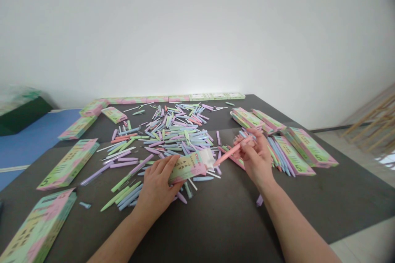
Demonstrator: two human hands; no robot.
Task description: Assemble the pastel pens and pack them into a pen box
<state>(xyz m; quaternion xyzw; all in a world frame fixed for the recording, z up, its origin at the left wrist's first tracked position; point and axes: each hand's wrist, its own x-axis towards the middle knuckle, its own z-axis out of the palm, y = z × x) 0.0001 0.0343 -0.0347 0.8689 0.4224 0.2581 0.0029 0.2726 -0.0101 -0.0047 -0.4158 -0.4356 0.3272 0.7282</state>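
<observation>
My left hand (162,183) is closed around a pink and green printed pen box (189,167), tilted above the table. Its white end flap (207,158) is raised on the right side. My right hand (256,154) grips a coral-pink pen (231,152) between thumb and fingers. The pen's lower tip points left and sits close to the box's raised end; whether they touch I cannot tell. Beneath and beyond the hands spreads a heap of loose pastel pens (173,131) in purple, green, blue and coral.
Pen boxes lie in stacks at the left (69,164) and right (308,146) of the dark table (228,222). More boxes (179,98) line the wall. A row of pens (279,154) rests by the right stack. A dark green bin (24,115) stands far left.
</observation>
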